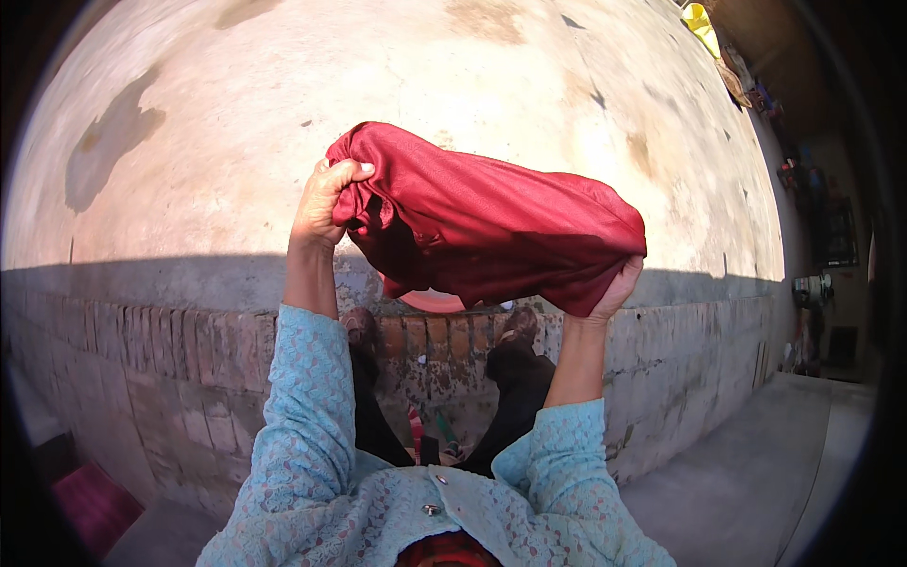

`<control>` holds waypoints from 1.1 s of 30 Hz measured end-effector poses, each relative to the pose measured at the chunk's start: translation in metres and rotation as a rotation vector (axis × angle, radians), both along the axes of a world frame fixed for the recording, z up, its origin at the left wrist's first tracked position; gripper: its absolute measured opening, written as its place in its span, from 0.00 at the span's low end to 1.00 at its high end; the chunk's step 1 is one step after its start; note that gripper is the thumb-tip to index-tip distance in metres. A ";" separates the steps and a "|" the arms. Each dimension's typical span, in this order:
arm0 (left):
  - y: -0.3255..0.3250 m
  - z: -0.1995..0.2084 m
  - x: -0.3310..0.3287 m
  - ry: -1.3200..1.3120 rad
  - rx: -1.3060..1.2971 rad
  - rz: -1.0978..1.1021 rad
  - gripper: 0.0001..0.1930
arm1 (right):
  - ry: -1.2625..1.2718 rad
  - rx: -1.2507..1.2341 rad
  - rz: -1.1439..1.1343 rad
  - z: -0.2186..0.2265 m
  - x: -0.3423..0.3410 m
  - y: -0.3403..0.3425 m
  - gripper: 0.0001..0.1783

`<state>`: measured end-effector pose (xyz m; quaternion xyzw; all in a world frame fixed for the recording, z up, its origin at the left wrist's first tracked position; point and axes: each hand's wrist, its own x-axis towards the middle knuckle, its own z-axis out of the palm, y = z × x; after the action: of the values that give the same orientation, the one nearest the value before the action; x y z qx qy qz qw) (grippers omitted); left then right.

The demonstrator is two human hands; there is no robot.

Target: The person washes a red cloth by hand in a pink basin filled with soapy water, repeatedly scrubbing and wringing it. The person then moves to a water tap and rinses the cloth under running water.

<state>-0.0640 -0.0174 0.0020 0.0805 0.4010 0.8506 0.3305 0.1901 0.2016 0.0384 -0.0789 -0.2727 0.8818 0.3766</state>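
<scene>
1. Jacket (312, 515), nearest item; pale blue, openwork lace-like texture, flat pointed collar; small round metallic buttons (431, 510) at the front; sleeves ending short of both wrists.
2. Red cloth (510, 217); deep red, smooth weave with a faint sheen; held in the air between the two hands, in front of the body, at a slant with its left end higher; bunched and creased at left, broad and rounded at right, long soft folds between; lower portion in shadow.
3. Left hand (331, 194); gripping the gathered left end, fingers curled into the folds, thumb laid across the fabric.
4. Right hand (621, 286); gripping the lower right corner; fingers partly hidden by the cloth.
5. Reddish object (433, 300); curved edge, mostly covered from view by the cloth; kind cannot be told.
6. Brick ledge (217, 345); narrow bricks set side by side, worn and patchy; dark trousers (518, 383) and brownish patterned footwear (518, 323) at its middle.
7. Ground (236, 142); pale, hard, mottled with darker stains; sunlit beyond a band of shade.
8. Yellow item (700, 26); at the upper right edge, shape indistinct.
</scene>
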 end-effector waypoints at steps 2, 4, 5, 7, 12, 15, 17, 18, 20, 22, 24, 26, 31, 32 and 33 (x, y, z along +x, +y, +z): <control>0.000 -0.009 -0.002 -0.009 -0.015 0.039 0.06 | -0.019 0.004 -0.036 -0.003 0.001 0.002 0.24; 0.002 -0.015 -0.002 -0.040 -0.050 0.114 0.07 | -0.024 0.007 -0.052 -0.008 0.002 0.005 0.24; 0.001 -0.016 -0.002 -0.026 -0.068 0.107 0.06 | -0.020 0.007 -0.051 -0.010 0.002 0.006 0.24; 0.001 -0.018 -0.003 0.001 -0.105 0.096 0.06 | -0.019 0.002 -0.046 -0.013 0.002 0.007 0.23; 0.005 0.000 0.002 0.043 -0.179 0.009 0.04 | -0.006 0.002 0.003 -0.020 0.005 0.013 0.22; 0.003 0.003 0.003 0.035 -0.154 -0.013 0.05 | -0.014 -0.018 -0.036 -0.024 0.005 0.014 0.23; 0.005 0.005 0.006 0.047 -0.155 -0.003 0.06 | -0.092 -0.057 -0.086 -0.026 0.003 0.017 0.23; 0.005 0.006 0.006 0.054 -0.154 0.002 0.06 | -0.130 -0.076 -0.111 -0.027 0.002 0.019 0.24; 0.002 0.001 0.004 0.082 -0.141 -0.047 0.09 | -0.097 -0.087 -0.058 -0.035 0.007 0.026 0.24; 0.004 0.005 0.008 0.080 -0.148 -0.058 0.10 | -0.027 -0.080 0.009 -0.034 0.009 0.025 0.23; 0.005 0.010 0.012 0.061 -0.153 -0.098 0.11 | -0.159 -0.074 -0.110 -0.028 0.003 0.019 0.22; 0.005 0.008 0.012 0.050 -0.182 -0.115 0.13 | -0.260 -0.088 -0.194 -0.025 -0.003 0.017 0.22; 0.007 -0.006 0.007 0.061 -0.261 -0.118 0.14 | -0.331 -0.119 -0.260 -0.025 -0.007 0.020 0.21; 0.008 -0.005 0.009 0.058 -0.257 -0.115 0.13 | -0.337 -0.115 -0.278 -0.026 -0.006 0.021 0.21; 0.011 -0.003 0.012 0.056 -0.252 -0.114 0.13 | -0.316 -0.128 -0.260 -0.028 -0.006 0.023 0.21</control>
<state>-0.0517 -0.0064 -0.0009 0.0846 0.5086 0.7708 0.3744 0.1844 0.2249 0.0102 -0.2745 -0.2594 0.8181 0.4338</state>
